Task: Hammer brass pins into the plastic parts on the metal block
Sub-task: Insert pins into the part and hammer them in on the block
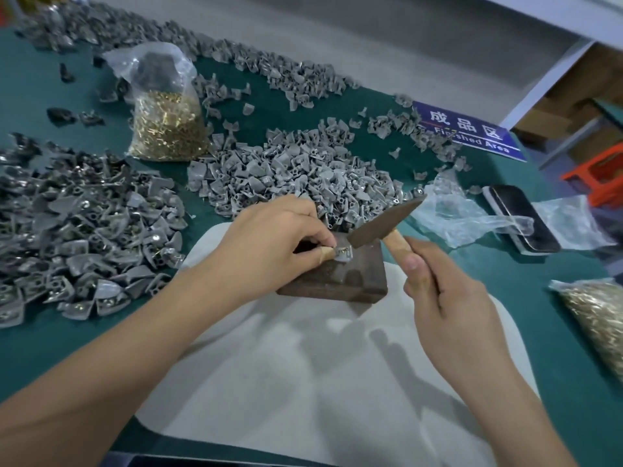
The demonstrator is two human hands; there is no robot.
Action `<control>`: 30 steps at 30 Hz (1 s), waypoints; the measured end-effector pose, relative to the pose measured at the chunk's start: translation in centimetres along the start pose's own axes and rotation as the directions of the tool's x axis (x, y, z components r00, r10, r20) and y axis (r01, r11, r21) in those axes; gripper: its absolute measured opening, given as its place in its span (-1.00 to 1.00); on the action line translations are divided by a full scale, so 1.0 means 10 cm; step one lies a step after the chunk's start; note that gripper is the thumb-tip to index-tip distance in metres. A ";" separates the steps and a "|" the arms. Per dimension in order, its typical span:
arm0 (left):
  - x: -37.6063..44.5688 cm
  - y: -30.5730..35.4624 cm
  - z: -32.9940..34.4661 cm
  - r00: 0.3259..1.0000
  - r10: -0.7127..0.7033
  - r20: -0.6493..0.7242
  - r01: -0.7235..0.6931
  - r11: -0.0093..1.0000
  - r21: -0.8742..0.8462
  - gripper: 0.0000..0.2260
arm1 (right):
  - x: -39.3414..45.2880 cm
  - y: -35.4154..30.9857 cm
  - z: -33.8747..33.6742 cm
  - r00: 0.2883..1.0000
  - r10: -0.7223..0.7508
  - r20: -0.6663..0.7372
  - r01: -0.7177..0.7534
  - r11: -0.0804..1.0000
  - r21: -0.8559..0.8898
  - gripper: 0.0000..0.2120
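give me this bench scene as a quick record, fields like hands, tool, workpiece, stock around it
left hand: pinches the plastic part on the block
right hand: grips the hammer by its wooden handle
hammer head: low, beside the part; contact unclear
pin: brass glint in the part, depth unclear
under block: pale cloth
pin stock: bag of pins far left, another bag at right
part stock: grey piles behind the block

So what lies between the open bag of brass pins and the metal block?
Head view: the left hand and a heap of grey plastic parts between bag of brass pins and metal block.
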State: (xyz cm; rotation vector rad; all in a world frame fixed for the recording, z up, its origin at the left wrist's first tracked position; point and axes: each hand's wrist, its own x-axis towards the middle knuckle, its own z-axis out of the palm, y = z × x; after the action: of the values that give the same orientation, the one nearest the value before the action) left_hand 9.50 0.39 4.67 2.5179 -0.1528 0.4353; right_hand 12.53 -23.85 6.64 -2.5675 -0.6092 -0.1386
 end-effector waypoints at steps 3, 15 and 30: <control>-0.01 -0.01 0.00 1.000 -0.024 0.000 0.024 1.000 -0.006 -0.89 | 0.03 0.01 0.01 0.999 0.000 0.044 0.002 1.000 -0.030 -0.66; -0.02 0.01 0.02 0.999 -0.025 -0.025 0.026 0.999 0.035 -0.93 | -0.01 -0.05 0.04 0.999 -0.024 -0.026 0.024 1.000 0.000 -0.61; -0.03 -0.01 0.03 0.999 -0.016 -0.044 0.020 0.996 0.089 -0.95 | -0.04 -0.09 0.01 0.999 0.009 -0.047 -0.010 1.000 -0.016 -0.61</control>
State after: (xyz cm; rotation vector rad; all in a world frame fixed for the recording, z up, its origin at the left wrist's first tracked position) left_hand 9.38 0.33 4.27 2.5931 -0.0961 0.4991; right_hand 11.81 -23.28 6.88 -2.5749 -0.5802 -0.2010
